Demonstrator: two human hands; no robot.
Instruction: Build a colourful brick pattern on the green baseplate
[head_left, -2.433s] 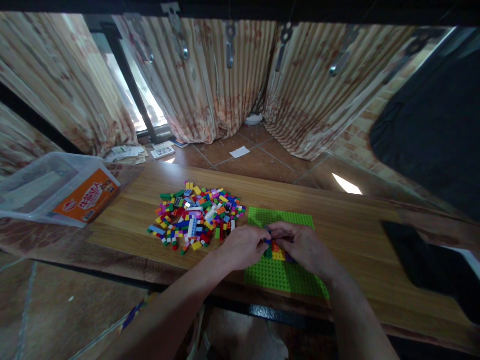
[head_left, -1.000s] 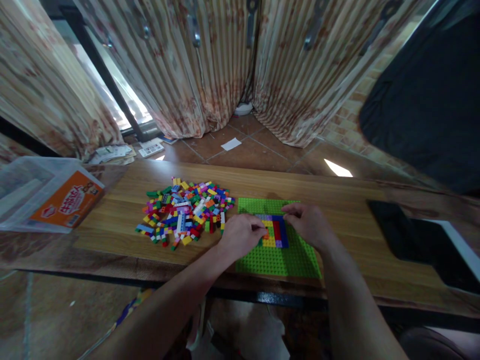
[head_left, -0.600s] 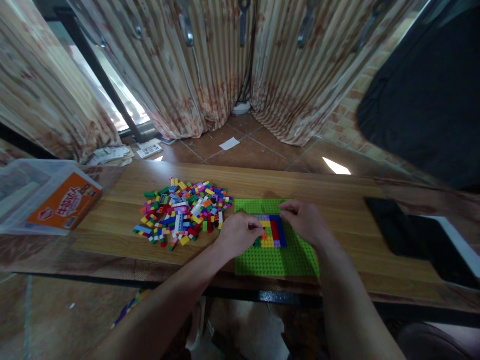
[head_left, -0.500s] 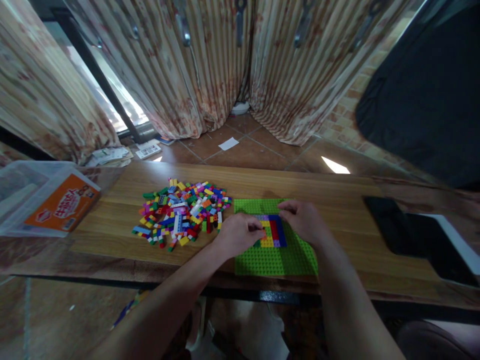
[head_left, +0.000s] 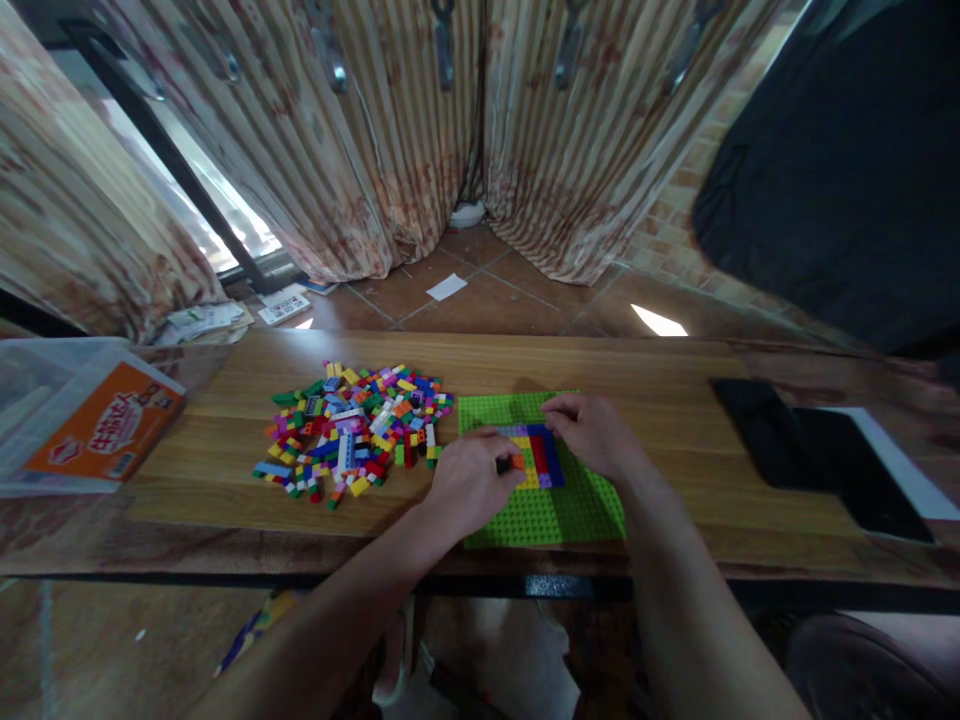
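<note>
A green studded baseplate (head_left: 555, 520) lies on the table, carrying a flat block of coloured toy bricks (head_left: 537, 455) with a blue strip along its right side. My left hand (head_left: 472, 475) is over the left side of this block, thumb and fingers pinched together. Something dark shows between those fingers, too small to name, beside an orange brick (head_left: 517, 461). At the block's upper right corner is my right hand (head_left: 589, 430), its thumb and forefinger slightly apart near the blue bricks, with nothing seen between them. Left of the baseplate lies a loose brick pile (head_left: 356, 425).
A clear plastic box (head_left: 67, 350) with an orange label stands at the table's left end. Dark flat devices (head_left: 776, 435) and a white sheet (head_left: 892, 450) lie on the right. Beyond the wooden table (head_left: 660, 370) are a tiled floor and curtains (head_left: 405, 140).
The whole view has shifted slightly. My left hand stays at the left side of the brick block, where a dark spot now shows between its fingers. My right hand keeps to the upper right corner.
</note>
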